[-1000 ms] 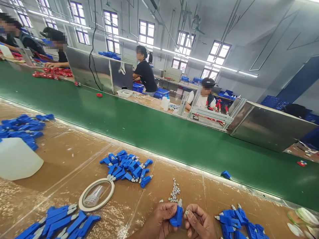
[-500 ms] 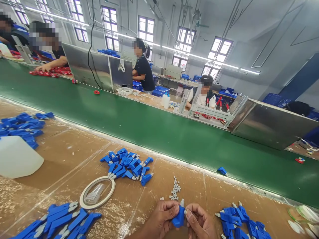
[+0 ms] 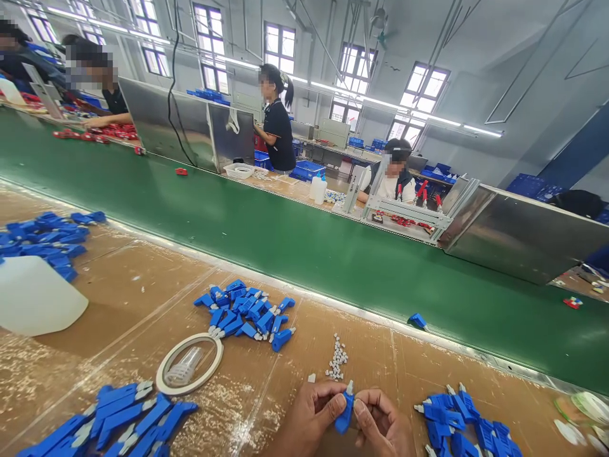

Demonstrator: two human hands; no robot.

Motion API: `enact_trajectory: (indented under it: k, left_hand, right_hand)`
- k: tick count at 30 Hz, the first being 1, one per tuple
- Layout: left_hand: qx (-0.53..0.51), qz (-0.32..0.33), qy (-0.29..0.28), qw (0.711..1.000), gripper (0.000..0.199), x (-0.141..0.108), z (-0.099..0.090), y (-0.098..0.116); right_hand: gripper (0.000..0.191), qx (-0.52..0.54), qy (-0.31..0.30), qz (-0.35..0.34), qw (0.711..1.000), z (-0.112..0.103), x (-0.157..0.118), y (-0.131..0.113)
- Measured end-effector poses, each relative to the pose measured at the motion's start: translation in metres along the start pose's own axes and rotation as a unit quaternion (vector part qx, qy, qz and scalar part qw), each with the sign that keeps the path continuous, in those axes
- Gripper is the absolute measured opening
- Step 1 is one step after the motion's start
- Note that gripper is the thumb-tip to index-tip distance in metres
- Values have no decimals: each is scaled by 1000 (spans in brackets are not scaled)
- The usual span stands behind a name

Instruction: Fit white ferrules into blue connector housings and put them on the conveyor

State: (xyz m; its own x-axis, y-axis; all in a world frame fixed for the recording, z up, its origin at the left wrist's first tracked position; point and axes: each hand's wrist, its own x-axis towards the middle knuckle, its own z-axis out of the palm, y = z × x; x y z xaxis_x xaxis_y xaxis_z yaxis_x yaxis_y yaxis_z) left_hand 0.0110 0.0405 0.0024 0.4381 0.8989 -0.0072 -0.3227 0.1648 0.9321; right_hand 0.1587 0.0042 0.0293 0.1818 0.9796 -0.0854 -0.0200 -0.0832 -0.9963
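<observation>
Blue part [image 3: 343, 419] low in view, between 5 and 6 o'clock. Left hand [image 3: 314, 412] pinches its 9 o'clock side; right hand [image 3: 383, 422] closed at 3 o'clock, contents unclear. Probably light, stiff, smooth; best held by body.

Two hands [image 3: 314, 416] [image 3: 384, 422], four blue-part piles [image 3: 42, 236] [image 3: 240, 306] [image 3: 117, 422] [image 3: 445, 414], one white ring [image 3: 160, 373], one green belt [image 3: 285, 238]

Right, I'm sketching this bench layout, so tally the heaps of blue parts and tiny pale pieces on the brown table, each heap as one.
Blue: 4 (upper left heap, middle heap, lower left heap, right heap)
Pale: 1 (small-piece heap)
Total: 5
</observation>
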Motion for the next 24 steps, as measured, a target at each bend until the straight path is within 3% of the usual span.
enact_trajectory:
  k: [6, 14, 24]
  left_hand:
    - [50, 53, -6, 997, 60, 0, -2, 1]
    - [93, 54, -2, 994, 62, -5, 0, 14]
    - [113, 88, 9, 990, 66, -3, 2, 17]
  right_hand:
    - [45, 97, -38, 67, 992, -4, 5, 0]
    - [49, 152, -73, 131, 977, -3, 8, 3]
    - [48, 181, -95, 154, 967, -1, 12, 6]
